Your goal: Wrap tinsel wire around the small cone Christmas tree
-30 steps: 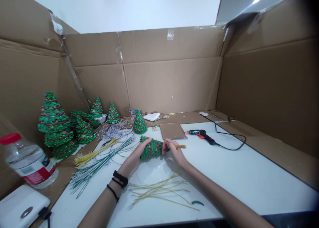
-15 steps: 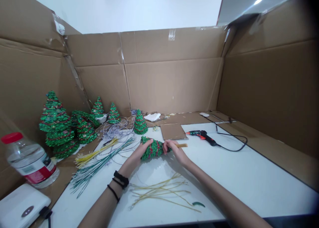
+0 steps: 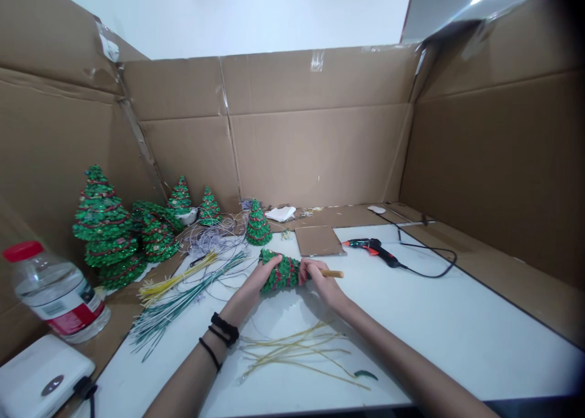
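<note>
Left hand (image 3: 256, 279) grips bumpy tree (image 3: 287, 273) (tinsel, perhaps); right hand (image 3: 321, 281), slender rod (image 3: 333, 273).

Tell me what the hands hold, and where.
Left hand: a sideways green tree, by its wider end. Right hand: a tan stick, its gripped part hidden.

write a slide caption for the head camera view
Left hand holds a green tree, right hand a tan stick, above a white tabletop.
</note>
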Demonstrator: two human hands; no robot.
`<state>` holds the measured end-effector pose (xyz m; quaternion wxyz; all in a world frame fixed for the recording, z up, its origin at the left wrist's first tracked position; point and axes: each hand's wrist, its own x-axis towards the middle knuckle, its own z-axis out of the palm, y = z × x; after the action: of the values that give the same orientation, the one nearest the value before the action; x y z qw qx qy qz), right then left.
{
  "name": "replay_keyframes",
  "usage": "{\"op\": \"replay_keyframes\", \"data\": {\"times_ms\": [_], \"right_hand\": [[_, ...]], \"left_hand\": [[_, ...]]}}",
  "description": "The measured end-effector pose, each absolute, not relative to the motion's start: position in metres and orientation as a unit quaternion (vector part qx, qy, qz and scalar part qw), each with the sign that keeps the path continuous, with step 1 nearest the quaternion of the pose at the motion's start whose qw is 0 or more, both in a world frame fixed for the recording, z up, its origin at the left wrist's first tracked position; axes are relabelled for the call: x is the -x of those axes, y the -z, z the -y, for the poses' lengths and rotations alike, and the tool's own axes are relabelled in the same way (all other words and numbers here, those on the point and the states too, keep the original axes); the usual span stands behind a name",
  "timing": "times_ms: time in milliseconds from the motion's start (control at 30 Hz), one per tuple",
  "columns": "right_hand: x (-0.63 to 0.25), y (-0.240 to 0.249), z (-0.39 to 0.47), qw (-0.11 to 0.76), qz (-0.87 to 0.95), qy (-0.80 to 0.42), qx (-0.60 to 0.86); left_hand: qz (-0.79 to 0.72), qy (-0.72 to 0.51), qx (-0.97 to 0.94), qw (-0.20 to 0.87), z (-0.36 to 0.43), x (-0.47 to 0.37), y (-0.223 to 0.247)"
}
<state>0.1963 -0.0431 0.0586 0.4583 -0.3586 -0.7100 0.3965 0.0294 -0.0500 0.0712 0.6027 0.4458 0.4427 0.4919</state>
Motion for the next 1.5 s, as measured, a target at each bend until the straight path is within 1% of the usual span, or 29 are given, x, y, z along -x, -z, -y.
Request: {"op": "replay_keyframes", "data": {"times_ms": [733,967,1233,1333,1500], "right_hand": [[-0.191,-0.053,0.045,0.454,0.713,-0.37,0.385],[-0.191,-0.054,0.047,0.451,0.716,-0.36,0.393],[-0.193,-0.065,0.048,0.429,0.715,-0.398,0.382],[-0.195,-0.068,0.047,0.44,0.707,-0.411,0.371],[-0.198,-0.071,0.042,0.485,0.662,-0.448,0.354]], "left_hand": [[-0.438,-0.53,-0.446,0.573,0.054,-0.033,-0.074],[-0.446,-0.521,-0.457,0.567,0.051,-0.031,-0.07],[-0.444,-0.504,-0.449,0.589,0.049,-0.027,-0.075],[-0.453,-0.502,-0.448,0.585,0.047,-0.023,-0.072],[-0.471,-0.488,-0.445,0.585,0.042,-0.018,-0.065]]}}
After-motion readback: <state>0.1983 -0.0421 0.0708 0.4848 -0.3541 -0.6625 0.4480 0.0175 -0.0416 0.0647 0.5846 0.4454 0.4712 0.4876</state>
